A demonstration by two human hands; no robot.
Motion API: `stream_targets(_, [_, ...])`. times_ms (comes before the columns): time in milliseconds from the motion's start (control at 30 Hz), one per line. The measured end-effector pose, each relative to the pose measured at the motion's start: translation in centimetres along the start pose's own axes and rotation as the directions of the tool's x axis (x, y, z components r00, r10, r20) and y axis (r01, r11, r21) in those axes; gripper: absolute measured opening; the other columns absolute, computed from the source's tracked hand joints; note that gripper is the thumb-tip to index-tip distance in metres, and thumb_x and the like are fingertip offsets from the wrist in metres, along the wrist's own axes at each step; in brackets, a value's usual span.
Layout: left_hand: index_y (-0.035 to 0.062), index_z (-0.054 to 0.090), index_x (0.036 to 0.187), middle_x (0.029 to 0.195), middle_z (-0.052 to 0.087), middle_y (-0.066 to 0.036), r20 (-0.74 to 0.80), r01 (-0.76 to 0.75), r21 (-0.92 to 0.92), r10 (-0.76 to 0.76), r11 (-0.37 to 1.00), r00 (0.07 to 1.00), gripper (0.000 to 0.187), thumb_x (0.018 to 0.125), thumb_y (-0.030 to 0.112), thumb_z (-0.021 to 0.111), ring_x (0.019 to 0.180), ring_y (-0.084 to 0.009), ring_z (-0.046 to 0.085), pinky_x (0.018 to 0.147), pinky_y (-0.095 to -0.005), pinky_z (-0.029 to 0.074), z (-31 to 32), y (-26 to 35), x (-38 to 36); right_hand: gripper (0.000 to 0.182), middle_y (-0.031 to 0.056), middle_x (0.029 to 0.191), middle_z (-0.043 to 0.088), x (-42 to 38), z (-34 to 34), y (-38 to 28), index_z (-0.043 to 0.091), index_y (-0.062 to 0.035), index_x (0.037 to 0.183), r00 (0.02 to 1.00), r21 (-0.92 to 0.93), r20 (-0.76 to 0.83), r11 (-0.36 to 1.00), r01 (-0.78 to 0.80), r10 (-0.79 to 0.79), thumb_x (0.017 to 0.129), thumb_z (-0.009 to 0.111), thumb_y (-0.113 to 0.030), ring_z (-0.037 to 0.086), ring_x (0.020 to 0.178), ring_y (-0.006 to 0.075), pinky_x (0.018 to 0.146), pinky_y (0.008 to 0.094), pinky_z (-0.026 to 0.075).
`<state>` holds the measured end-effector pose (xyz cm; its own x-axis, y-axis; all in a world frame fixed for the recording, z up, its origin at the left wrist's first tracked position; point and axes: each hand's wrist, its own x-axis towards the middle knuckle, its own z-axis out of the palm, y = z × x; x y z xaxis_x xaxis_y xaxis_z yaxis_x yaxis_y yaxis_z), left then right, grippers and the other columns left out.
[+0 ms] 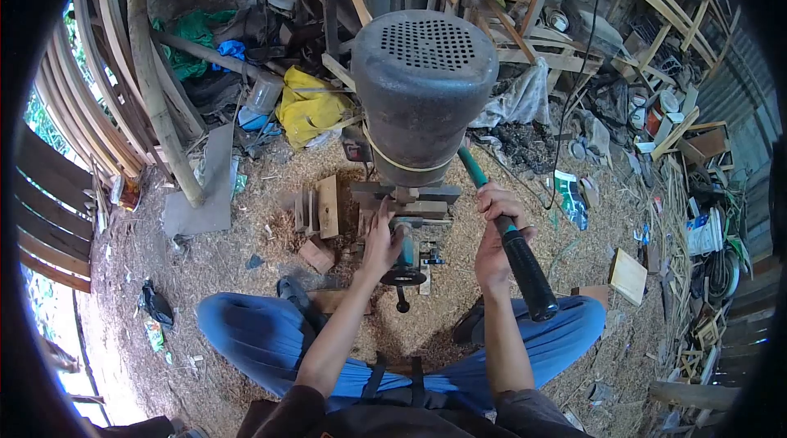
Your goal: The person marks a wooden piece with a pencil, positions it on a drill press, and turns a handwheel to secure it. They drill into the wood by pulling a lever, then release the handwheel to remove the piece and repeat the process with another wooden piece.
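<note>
- One lever (531, 278), green tube plus black ribbed grip, held by the right hand (502, 233); fingers curled around it, slanting up toward the machine.
- One left hand (379, 245) placed at the metal parts below the motor housing; fingers partly extended and slightly apart, firm contact cannot be told.
- One machine, centred between the two legs; one motor housing (422, 98), dark, rounded, dusty, top perforated with many small holes, ringed by one pale band (402, 162).
- One round black handwheel (404, 276), seen below the left hand's fingers.
- One pale flat-faced wood block (329, 207) standing left of the machine; one reddish block (316, 255) lying nearer the legs.
- One pale square-faced wood piece (628, 276), well apart at right.
- Two bent legs in blue cloth (254, 339), either side.
- One yellow crumpled cloth (310, 107), upper left.
- Ground (270, 161) covered with curly tan shavings.
</note>
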<state>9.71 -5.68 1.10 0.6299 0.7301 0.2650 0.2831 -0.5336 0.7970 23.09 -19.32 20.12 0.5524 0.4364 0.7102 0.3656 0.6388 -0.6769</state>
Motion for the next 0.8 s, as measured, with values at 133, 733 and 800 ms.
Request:
stream_targets(133, [0.0044,0.022,0.159,0.143,0.057,-0.019,0.028,-0.007,0.075,0.005,0.997,1.0,0.078,0.094,0.007,0.065,0.141,-0.0396,0.041,0.119,-0.0511,0.026,0.5,0.0,-0.7,0.06,0.0101,0.096,0.05,1.5,1.1,0.2,0.044,-0.0082,0.095,0.996,0.036,-0.079,0.999,0.04,-0.038,0.108,0.016,-0.06,0.048,0.099,0.0271,0.103,0.0461,0.035])
stream_targets(733, [-0.0069,0.008,0.157,0.15,0.045,-0.024,-0.028,-0.109,0.135,0.114,0.985,0.993,0.087,0.094,0.015,0.064,0.146,-0.0394,0.031,0.124,-0.0553,0.005,3.4,-3.7,2.0,0.055,0.0086,0.101,0.045,2.1,1.5,0.3,0.042,-0.0061,0.109,0.976,-0.226,-0.212,0.97,-0.086,0.038,0.1,0.052,-0.059,0.045,0.101,0.0238,0.1,0.0449,0.036])
stream_targets(800, [-0.0081,0.01,0.156,0.149,0.045,-0.024,-0.002,-0.092,0.078,0.093,0.993,0.996,0.087,0.092,0.014,0.064,0.144,-0.0394,0.033,0.124,-0.0554,0.007,3.0,-4.3,1.9,0.055,0.0087,0.103,0.045,1.5,1.0,0.9,0.042,-0.0066,0.11,0.991,-0.11,-0.127,0.994,0.019,-0.033,0.1,0.05,-0.06,0.045,0.102,0.0245,0.105,0.0465,0.035])
